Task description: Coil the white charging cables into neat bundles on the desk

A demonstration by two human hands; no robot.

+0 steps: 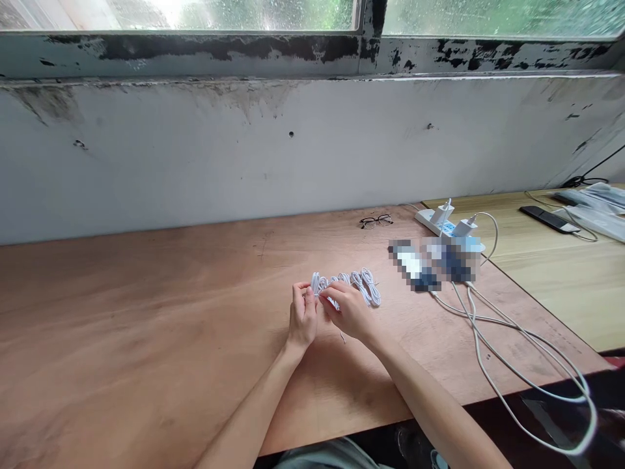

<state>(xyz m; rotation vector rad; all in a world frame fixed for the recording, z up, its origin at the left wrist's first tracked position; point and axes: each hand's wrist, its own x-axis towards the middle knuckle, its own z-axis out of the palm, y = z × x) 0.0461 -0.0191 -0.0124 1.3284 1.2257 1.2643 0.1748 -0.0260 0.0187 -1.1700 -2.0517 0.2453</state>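
Note:
Both hands meet over the wooden table (195, 312), closed around one coiled white cable (316, 281). My left hand (303, 316) grips it from the left, thumb and fingers pinched together. From the right, my right hand (347, 309) pinches the middle of the same coil with thumb and fingertips. More white cable bundles (371, 286) lie in a row just beyond and to the right of my right hand, which partly covers them. A thin loose cable end (343, 337) shows on the table below my right wrist.
Eyeglasses (375, 221) lie near the wall. A white power strip (430, 221) holds chargers at the back right. Blurred-out devices (415, 267) sit before it, with long white charging cables (527, 326) looping past the table's edge. A black phone (547, 219) rests on the adjoining lighter table.

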